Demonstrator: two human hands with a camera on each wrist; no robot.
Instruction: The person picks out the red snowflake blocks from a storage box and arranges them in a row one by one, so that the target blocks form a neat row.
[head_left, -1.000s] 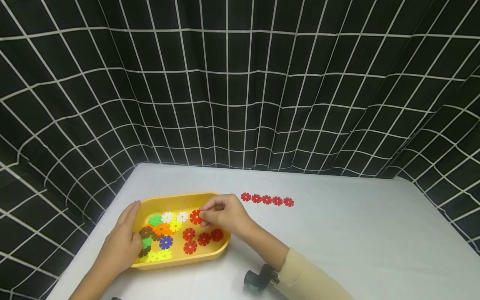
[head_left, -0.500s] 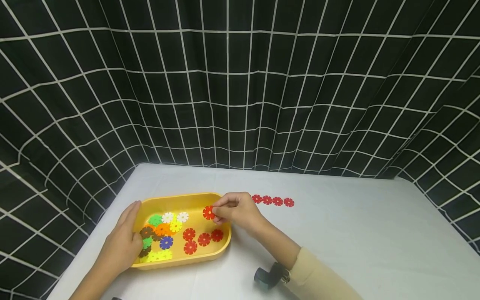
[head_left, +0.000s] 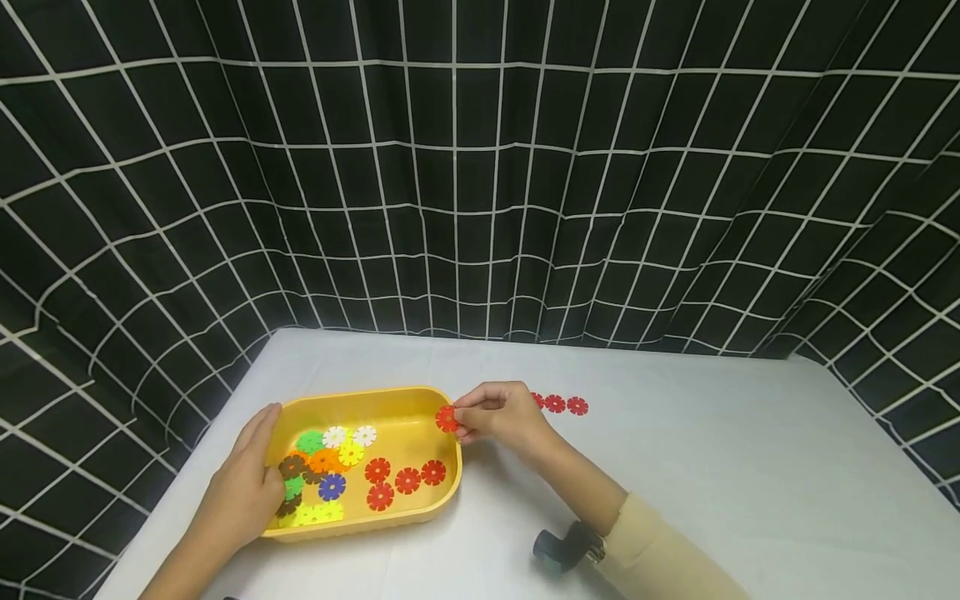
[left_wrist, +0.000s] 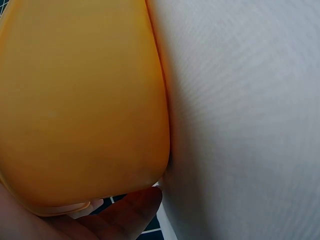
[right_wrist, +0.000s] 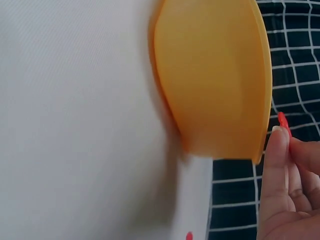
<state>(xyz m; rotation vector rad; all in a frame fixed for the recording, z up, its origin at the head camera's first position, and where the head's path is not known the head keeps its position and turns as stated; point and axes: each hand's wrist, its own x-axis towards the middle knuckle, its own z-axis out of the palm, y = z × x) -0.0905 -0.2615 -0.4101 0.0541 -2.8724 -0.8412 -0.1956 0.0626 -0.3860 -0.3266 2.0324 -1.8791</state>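
Observation:
My right hand (head_left: 506, 418) pinches a red notched plastic snowflake disc (head_left: 446, 418) between thumb and fingers, just over the right rim of the yellow tray (head_left: 405, 408). Edge-on, the held disc (right_wrist: 284, 121) appears in the right wrist view. My left hand (head_left: 243, 479) grips the tray's left end, its thumb over the rim. In the left wrist view, fingers (left_wrist: 135, 207) lie against the tray's outer wall. Several red discs (head_left: 408, 480) lie in the tray's right part; a mix of green, white, orange, brown, blue and yellow discs (head_left: 325, 459) fills the left.
Beyond the tray, a row of red discs (head_left: 555, 403) lies on the white tablecloth (head_left: 712, 450), partly hidden by my right hand. A dark wrist-mounted device (head_left: 566, 547) hangs under my right forearm. A black gridded curtain (head_left: 480, 183) surrounds the table's back and sides.
My right hand has carried the pinched red disc rightward from inside the tray to its right rim, covering the left end of the row. My left hand has stayed put.

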